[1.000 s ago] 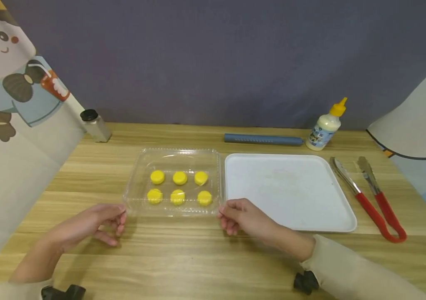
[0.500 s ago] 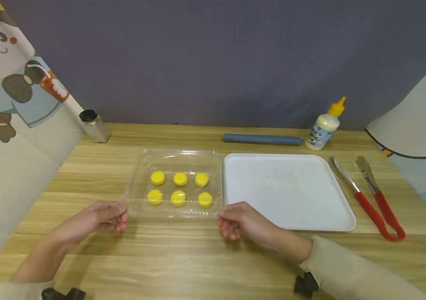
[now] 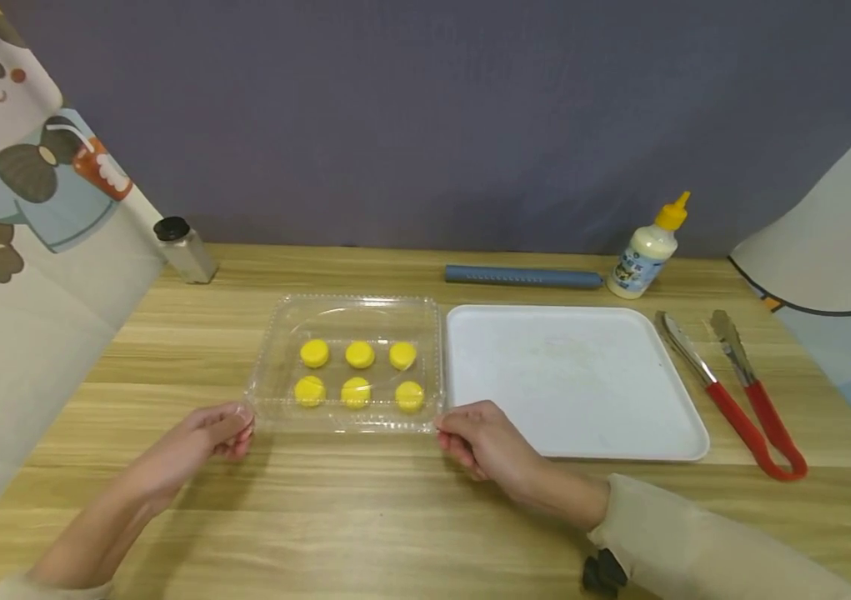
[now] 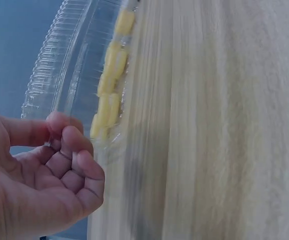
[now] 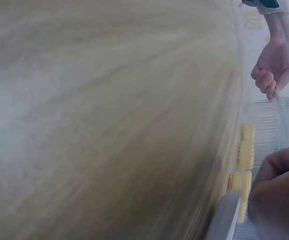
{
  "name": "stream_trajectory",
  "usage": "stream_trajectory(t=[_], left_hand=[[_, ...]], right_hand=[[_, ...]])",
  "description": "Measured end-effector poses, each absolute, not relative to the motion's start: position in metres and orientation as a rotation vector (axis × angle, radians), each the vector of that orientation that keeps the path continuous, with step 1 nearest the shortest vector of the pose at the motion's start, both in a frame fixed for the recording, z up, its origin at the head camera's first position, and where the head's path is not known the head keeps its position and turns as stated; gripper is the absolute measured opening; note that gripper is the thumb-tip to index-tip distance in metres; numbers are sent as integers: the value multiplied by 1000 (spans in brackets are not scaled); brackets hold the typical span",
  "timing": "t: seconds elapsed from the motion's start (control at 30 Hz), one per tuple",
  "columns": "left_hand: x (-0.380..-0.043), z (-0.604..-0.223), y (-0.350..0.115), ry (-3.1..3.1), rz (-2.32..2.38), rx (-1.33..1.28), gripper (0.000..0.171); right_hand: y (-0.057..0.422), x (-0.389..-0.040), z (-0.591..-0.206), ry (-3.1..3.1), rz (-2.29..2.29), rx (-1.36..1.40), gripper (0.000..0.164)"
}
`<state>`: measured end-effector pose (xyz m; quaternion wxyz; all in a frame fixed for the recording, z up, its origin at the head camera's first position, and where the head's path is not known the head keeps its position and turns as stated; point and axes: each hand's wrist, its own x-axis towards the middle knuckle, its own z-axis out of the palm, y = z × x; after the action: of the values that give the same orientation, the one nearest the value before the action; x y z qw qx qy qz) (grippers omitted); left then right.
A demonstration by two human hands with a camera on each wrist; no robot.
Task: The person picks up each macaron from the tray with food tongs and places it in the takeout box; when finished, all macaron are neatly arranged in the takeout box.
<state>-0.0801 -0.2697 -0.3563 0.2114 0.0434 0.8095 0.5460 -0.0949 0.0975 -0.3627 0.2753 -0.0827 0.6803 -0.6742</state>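
A clear plastic clamshell box (image 3: 335,321) lies on the table in the head view, with several round yellow pieces (image 3: 360,355) in two rows inside. My left hand (image 3: 196,442) pinches its near left corner between thumb and forefinger. At the near right corner, my right hand (image 3: 488,442) pinches the rim the same way. From the left wrist, the left hand (image 4: 49,170) shows its other fingers curled in beneath the pinch, beside the box's ridged edge (image 4: 39,75). The right wrist view catches both hands at opposite corners of the box.
A white tray (image 3: 575,383) sits right of the box, its edge close to it. Red-handled tongs (image 3: 740,408) lie farther right. Along the back are a black-capped jar (image 3: 187,252), a blue-grey stick-like object (image 3: 523,277) and a yellow-tipped squeeze bottle (image 3: 643,258).
The left hand's lower fingers, spread a second ago, have curled in under its pinch. The right hand keeps its hold, and the box stays in nearly the same place.
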Motion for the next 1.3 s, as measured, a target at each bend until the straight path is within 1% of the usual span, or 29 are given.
stream_trajectory(t=[0.2,0.3,0.5,0.63,0.83,0.93,1.07,1.2,1.3], left_hand=[[-80,-357,-277,2124,1555,240,33],[-81,-356,-281,2066,1543,302,37],[-82,-359,-284,2063,1538,348,37],[-82,-360,-284,2105,1533,322,34],[-84,-357,-285,2104,1494,259,36],[-85,-355,-287,2090,1480,304,38],[-85,-352,-291,2129,1405,377,48],[-86,-343,-295,2306,1277,298,52],[-89,-335,-295,2534,1145,202,49]], right_hand=[[100,-101,-364,1747,-1767,-246,31],[103,-103,-364,1746,-1749,-250,30],[107,-104,-364,1763,-1736,-325,29],[105,-102,-364,1751,-1745,-339,27],[103,-101,-364,1785,-1731,-335,30],[105,-101,-362,1828,-1674,-365,33],[113,-101,-355,1931,-1579,-415,35],[130,-105,-347,2086,-1498,-466,30],[147,-109,-342,2262,-1433,-528,26]])
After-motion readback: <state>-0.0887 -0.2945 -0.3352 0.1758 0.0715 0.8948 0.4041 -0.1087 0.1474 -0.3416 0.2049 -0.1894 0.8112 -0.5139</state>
